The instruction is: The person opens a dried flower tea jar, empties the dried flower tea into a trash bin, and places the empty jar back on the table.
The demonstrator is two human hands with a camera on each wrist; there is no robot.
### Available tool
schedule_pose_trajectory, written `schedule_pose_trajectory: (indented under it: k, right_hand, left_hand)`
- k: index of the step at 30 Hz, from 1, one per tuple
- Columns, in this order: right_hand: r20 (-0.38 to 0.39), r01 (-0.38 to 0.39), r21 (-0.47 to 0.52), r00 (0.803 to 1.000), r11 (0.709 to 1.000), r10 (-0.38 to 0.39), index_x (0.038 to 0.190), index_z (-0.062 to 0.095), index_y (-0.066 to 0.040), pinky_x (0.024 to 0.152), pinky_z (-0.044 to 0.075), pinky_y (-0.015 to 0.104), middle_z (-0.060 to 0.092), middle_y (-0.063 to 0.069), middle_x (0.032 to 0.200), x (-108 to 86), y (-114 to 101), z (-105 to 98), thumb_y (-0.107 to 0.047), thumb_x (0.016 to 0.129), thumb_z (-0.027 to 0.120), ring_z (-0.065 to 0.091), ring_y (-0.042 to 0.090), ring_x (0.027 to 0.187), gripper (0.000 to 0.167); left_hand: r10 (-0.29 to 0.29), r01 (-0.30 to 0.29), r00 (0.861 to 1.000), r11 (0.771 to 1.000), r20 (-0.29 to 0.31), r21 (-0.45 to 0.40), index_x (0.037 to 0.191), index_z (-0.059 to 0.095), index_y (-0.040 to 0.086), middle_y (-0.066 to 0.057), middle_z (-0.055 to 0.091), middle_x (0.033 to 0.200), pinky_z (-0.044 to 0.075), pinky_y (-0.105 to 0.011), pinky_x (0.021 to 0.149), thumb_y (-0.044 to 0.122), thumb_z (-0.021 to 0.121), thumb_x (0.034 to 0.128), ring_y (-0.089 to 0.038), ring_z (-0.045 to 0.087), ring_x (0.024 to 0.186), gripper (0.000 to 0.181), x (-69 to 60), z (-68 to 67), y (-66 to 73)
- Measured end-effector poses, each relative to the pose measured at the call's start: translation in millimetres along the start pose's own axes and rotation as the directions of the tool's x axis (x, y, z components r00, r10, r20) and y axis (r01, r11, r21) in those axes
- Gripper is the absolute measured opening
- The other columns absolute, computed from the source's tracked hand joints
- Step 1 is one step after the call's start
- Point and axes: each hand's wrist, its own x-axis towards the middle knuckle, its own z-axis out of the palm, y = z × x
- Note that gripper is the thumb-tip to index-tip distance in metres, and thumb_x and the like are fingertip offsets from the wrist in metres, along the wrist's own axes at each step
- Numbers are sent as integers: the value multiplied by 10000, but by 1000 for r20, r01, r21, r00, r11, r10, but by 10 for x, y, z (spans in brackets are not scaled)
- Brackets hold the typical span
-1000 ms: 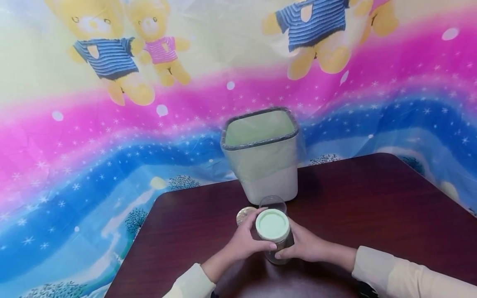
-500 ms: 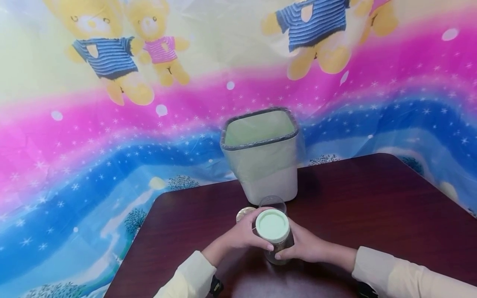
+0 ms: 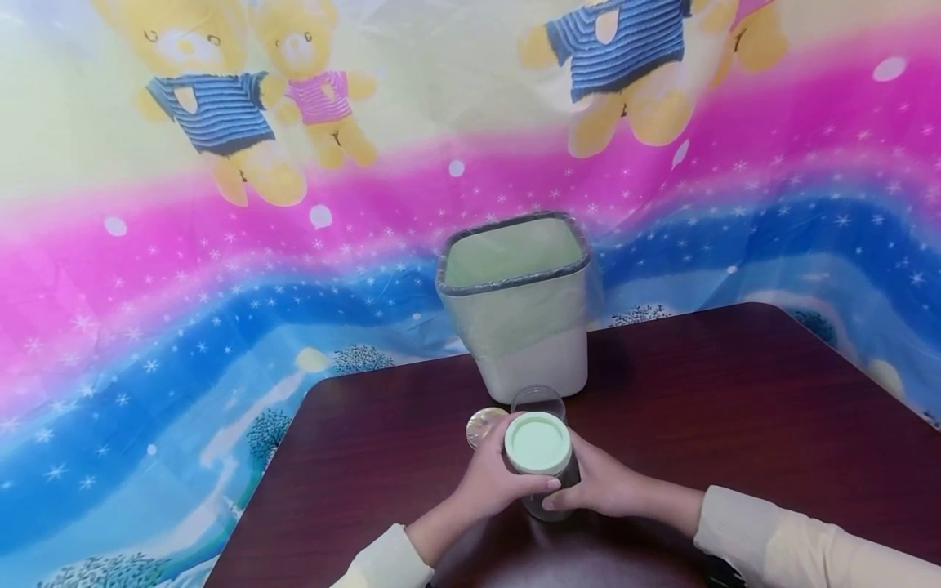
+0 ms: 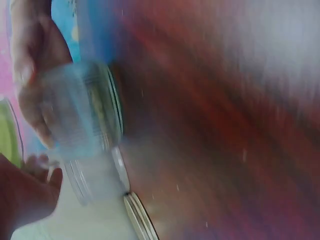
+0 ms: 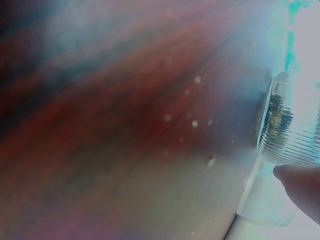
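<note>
A clear ribbed jar (image 3: 547, 505) with a pale green lid (image 3: 539, 443) stands upright on the table. My right hand (image 3: 606, 482) grips the jar's body from the right. Curled round the lid from the left is my left hand (image 3: 494, 478), its thumb along the near side. The right wrist view shows something dark and yellowish low inside the jar (image 5: 290, 125). Just behind stands a second clear container (image 3: 540, 400), partly hidden by the lid. Beside my left fingers lies a gold-coloured ribbed disc (image 3: 483, 426), partly covered by that hand.
A pale bin (image 3: 532, 359) with a dark rim and a thin plastic liner stands at the table's far edge. The dark red-brown table (image 3: 706, 392) reaches out to both sides. Behind it hangs a printed bear backdrop (image 3: 412, 188).
My left hand has shifted round the lid, its thumb sliding back left and then further right than before. The jar and my right hand have stayed in place.
</note>
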Motion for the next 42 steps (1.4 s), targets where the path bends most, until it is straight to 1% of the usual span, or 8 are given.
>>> schedule_pose_trajectory:
  k: [4,10,17,24,29,34,38,42]
  right_hand:
    - [7,11,21,1000,1000,-11,1431,349,-84,1015,350,260,526,33,1306,7,1,-6,-192,732,851,480,185,1204,868]
    - [10,-4,23,1000,1000,4,1433,346,-89,1009,356,265,523,31,1308,7,-4,-12,-206,738,852,481,180,1203,867]
    - [19,5,63,1000,998,-6,1443,331,-75,1007,363,262,517,64,1321,10,-9,-9,-164,750,840,483,205,1209,864]
    - [8,-13,36,1000,999,13,1442,335,-70,1004,362,259,523,61,1312,2,-20,-8,-192,741,852,480,205,1206,879]
    - [1,-36,14,999,999,36,1440,337,-65,1001,361,260,526,57,1303,5,-29,1,-224,733,859,478,214,1204,894]
    - [5,-16,25,1000,1000,16,1428,338,-40,978,383,257,538,75,1283,4,-31,12,-214,734,859,500,196,1174,885]
    - [6,2,39,1000,999,-2,1424,339,-25,972,383,248,546,79,1273,-4,-38,16,-200,736,857,505,175,1161,878]
    - [7,8,34,1000,999,-8,1424,340,-25,978,373,245,547,69,1273,-10,-41,18,-207,737,855,498,168,1164,879]
  left_hand:
    - [-9,12,998,999,-63,44,1306,532,227,72,582,1193,441,-340,931,298,896,670,-134,552,1080,736,-36,54,41]
    - [-15,20,995,998,-97,54,1288,541,225,75,581,1180,444,-340,919,295,898,663,-130,551,1067,723,-53,84,71]
    - [-36,62,981,989,-189,132,1301,525,240,105,565,1194,435,-358,933,401,895,651,-116,541,1082,765,-96,166,114]
    - [-66,89,981,989,-183,121,1360,489,179,60,550,1244,425,-377,947,370,892,661,-150,529,1119,829,-111,160,147]
    - [-133,141,985,988,-110,60,1443,410,157,12,524,1302,418,-374,956,327,883,682,-173,516,1157,912,-111,61,121]
    - [-101,102,991,995,83,-16,1427,439,182,43,548,1275,394,-348,988,225,861,731,-149,516,1165,814,-22,-148,38]
    - [-43,75,970,989,238,-128,1413,452,145,18,570,1278,394,-329,1009,149,848,743,-157,531,1170,778,77,-288,-30]
    - [14,62,943,974,331,-216,1412,444,88,-29,575,1293,422,-339,999,67,833,743,-186,536,1181,774,153,-338,-85]
